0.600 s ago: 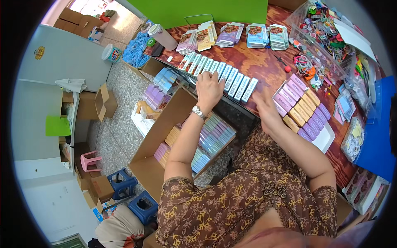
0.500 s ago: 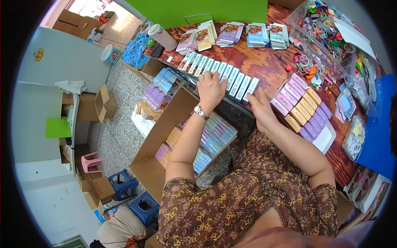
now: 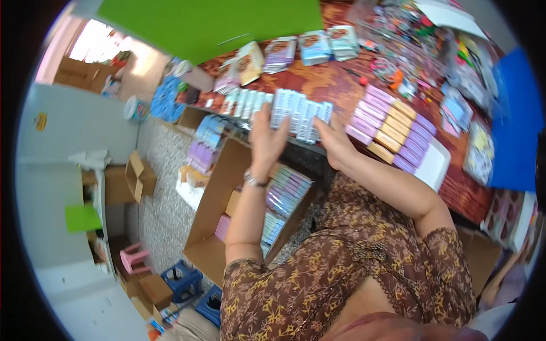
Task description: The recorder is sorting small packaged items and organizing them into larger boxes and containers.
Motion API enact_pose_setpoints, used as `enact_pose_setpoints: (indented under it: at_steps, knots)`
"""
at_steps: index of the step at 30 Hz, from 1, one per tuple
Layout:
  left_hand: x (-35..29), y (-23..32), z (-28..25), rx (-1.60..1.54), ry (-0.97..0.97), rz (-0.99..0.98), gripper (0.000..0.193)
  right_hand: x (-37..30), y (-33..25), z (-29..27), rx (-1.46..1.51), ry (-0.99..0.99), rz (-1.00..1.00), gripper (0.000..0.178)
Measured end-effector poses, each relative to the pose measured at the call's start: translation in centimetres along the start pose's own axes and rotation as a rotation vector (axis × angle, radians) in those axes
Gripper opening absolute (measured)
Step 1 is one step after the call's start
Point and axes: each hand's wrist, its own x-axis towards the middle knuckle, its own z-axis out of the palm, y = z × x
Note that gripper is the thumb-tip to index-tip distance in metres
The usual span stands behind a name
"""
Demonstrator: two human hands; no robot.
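Between my two hands, a group of small blue-and-white boxes [image 3: 297,115] is squeezed together at the table's near edge. My left hand [image 3: 267,136] presses its left end, and my right hand [image 3: 334,138] closes on its right end. Several small green-and-white boxes [image 3: 245,104] stand in a row just left of my left hand. To the right of my right hand, pink boxes [image 3: 367,116], orange boxes [image 3: 392,129] and purple boxes [image 3: 415,145] lie in rows on a white tray [image 3: 437,162]. Some fingertips are hidden behind the blue-and-white boxes.
Stacks of colored cards [image 3: 281,54] line the table's far side before a green panel [image 3: 216,25]. Small colorful items [image 3: 406,68] heap at the far right. Below the table edge, an open carton [image 3: 210,210] holds wrapped boxes. A white tumbler [image 3: 193,74] stands at the far left.
My hands have gathered the blue-and-white boxes into a tighter group, separated from the green-and-white ones. My right hand has shifted left, and the whole view has turned and moved slightly.
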Motion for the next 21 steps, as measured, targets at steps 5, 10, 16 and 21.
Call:
enact_pose_setpoints:
  at_steps: [5, 10, 16, 21]
  knots:
    - [-1.5, 11.6, -4.8, -0.432, -0.079, 0.186, 0.053, -8.1, -10.6, -4.2, -0.381, 0.097, -0.407, 0.056]
    - [-4.2, 19.7, 0.1, -0.544, -0.297, 0.717, 0.056, -12.0, -13.7, -18.2, -0.315, 0.203, -0.636, 0.058]
    - [-10.9, 23.7, 10.0, -0.933, -0.677, 0.778, 0.058, -17.1, -13.1, -28.1, -0.195, 0.322, -0.513, 0.055]
    - [-13.9, 22.8, 14.3, -0.86, -0.796, 0.717, 0.058, -14.5, -9.5, -33.7, -0.313, 0.333, -0.52, 0.048]
